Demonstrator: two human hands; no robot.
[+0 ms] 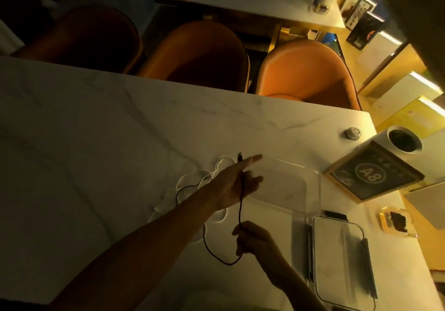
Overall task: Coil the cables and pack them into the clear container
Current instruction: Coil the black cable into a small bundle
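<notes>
I see the dark cable [241, 197] strung betw. both hands over the table [96, 142], near the clear container [289, 185]; left hand [237, 183] pinches near the plug, right hand [255, 238] pinches lower; looks light, limp, prob. springy; I'd hold near the ends.

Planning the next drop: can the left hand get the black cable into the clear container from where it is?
Probably yes. The left hand holds the black cable right at the clear container's near edge; the container is open-topped, its lid lying aside. But the right hand grips the cable's uncoiled slack.
</notes>
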